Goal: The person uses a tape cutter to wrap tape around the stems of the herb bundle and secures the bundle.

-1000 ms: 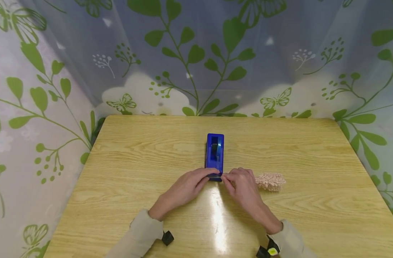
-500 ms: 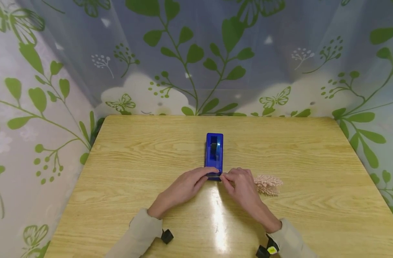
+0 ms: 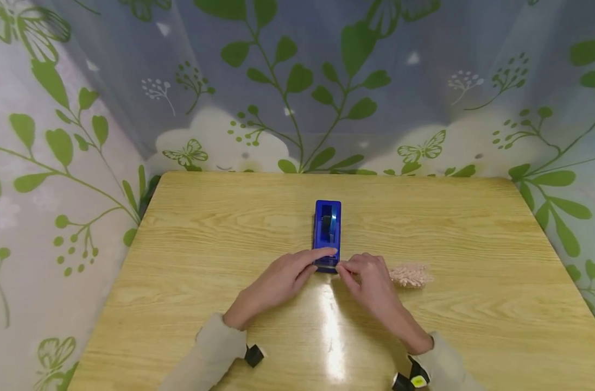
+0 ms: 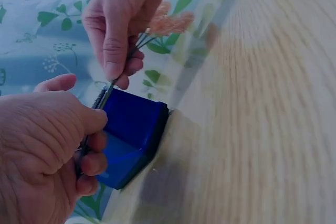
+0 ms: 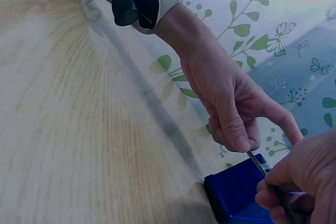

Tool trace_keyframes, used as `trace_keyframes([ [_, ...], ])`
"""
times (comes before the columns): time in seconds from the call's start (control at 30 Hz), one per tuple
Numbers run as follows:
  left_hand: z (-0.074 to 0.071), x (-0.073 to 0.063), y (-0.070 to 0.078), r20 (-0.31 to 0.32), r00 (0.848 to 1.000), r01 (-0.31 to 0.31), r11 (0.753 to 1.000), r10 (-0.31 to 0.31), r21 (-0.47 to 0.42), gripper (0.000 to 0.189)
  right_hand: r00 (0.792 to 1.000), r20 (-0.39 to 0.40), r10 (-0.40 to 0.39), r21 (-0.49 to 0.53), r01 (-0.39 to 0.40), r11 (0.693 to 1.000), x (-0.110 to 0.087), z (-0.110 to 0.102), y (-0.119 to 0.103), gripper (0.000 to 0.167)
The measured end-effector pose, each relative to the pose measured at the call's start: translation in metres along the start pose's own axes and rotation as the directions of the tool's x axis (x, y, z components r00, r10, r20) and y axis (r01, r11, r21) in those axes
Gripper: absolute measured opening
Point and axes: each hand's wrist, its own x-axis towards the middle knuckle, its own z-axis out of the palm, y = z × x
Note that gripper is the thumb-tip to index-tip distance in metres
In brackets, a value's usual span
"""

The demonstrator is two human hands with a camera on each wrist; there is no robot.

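Observation:
A blue tape dispenser (image 3: 329, 244) stands on the table between both hands. My left hand (image 3: 283, 274) reaches to its near end, pinching the lower part of a thin dark-stemmed sprig of pale pink dried-looking flowers (image 3: 411, 275) between thumb and curled fingers. Its index finger stretches across the dispenser's top. The right hand (image 3: 373, 282) pinches the same stems (image 4: 142, 41) closer to the flower head, which points right. In the left wrist view, the stems run along the serrated cutter (image 4: 98, 98) of the dispenser. The left fingers partly hide the stem ends.
The wooden table (image 3: 209, 217) spreads around the hands, its far edge against a leaf-and-butterfly patterned curtain (image 3: 297, 108). A shiny roll of tape (image 3: 334, 217) sits inside the dispenser. A small black camera (image 3: 254, 355) is strapped at the left wrist.
My left index finger has slid farther back over the dispenser's top, away from the near end. Both hands keep their grip at the stems. The flower head has turned slightly.

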Motion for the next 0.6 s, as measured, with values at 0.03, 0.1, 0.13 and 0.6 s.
trace_keyframes([
  [0.03, -0.001, 0.000, 0.002, -0.003, 1.000, 0.000, 1.000, 0.000, 0.007, 0.057, 1.000, 0.021, 0.008, -0.006, -0.007, 1.000, 0.001, -0.001, 0.000, 0.007],
  [0.1, -0.001, 0.001, 0.002, 0.003, 1.000, 0.001, 1.000, -0.001, 0.028, 0.054, 0.998, 0.063, 0.028, -0.014, -0.027, 1.000, 0.001, -0.003, 0.001, 0.007],
  [0.13, -0.001, 0.001, 0.002, 0.005, 1.000, -0.003, 0.999, 0.003, 0.043, 0.051, 0.996, 0.079, 0.038, -0.017, -0.037, 0.999, 0.001, -0.003, 0.001, 0.006],
  [0.6, 0.003, 0.001, 0.010, -0.059, 0.992, -0.104, 0.991, 0.109, 0.085, 0.033, 0.995, 0.092, 0.038, 0.003, -0.039, 0.999, 0.003, -0.013, -0.005, 0.006],
])
